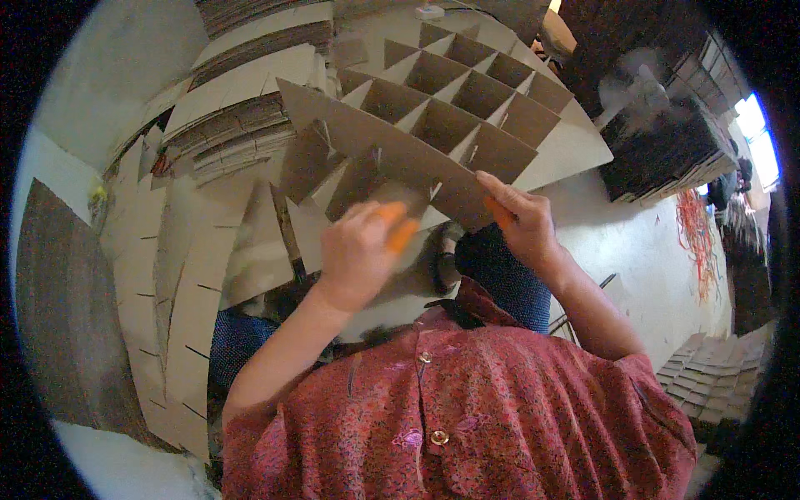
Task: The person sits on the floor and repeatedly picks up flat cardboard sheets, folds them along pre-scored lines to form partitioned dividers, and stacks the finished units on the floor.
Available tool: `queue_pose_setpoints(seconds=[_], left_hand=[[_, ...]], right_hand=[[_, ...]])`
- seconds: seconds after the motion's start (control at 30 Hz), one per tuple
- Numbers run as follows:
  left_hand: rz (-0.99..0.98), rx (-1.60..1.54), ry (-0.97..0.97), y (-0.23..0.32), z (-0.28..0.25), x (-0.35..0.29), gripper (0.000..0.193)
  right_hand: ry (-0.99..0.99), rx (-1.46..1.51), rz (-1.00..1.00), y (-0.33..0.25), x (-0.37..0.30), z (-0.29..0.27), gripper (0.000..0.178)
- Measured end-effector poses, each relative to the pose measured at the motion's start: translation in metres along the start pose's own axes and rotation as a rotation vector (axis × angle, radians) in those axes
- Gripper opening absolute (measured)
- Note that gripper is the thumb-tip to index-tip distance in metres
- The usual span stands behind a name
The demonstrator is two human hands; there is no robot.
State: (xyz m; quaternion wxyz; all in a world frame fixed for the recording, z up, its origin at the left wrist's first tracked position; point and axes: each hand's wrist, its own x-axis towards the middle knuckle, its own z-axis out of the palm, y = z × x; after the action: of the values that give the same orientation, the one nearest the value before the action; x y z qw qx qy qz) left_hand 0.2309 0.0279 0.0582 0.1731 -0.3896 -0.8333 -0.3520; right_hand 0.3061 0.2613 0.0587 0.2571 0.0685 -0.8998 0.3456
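My right hand (pixel 527 218) pinches the near right end of a long brown cardboard strip (pixel 387 143), thumb on top. The strip slants across the near side of a cardboard divider grid (pixel 446 125) with several open square cells. Short upright cardboard pieces (pixel 354 185) stick out on the near side of the strip. My left hand (pixel 360 257) is just below these pieces, its fingers bent and smeared by motion, so whether it holds anything is unclear. Orange covers show on fingers of both hands.
Stacks of cut cardboard (pixel 250 83) stand at the far left, with slotted strips (pixel 179 308) nearer on the left. A dark stack (pixel 667 150) stands at the right. Red straps (pixel 698 237) hang there, and more cardboard pieces (pixel 717 375) lie at the lower right.
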Motion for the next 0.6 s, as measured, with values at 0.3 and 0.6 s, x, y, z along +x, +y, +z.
queue_pose_setpoints(seconds=[0.3,0.6], left_hand=[[0.066,-0.081,0.226,-0.021,-0.003,-0.005,0.019],[-0.351,-0.080,0.593,-0.120,-0.010,-0.024,0.044]], right_hand=[[-0.200,-0.121,0.040,-0.002,-0.007,-0.016,0.040],[-0.181,-0.171,-0.232,-0.057,0.093,0.003,0.057]])
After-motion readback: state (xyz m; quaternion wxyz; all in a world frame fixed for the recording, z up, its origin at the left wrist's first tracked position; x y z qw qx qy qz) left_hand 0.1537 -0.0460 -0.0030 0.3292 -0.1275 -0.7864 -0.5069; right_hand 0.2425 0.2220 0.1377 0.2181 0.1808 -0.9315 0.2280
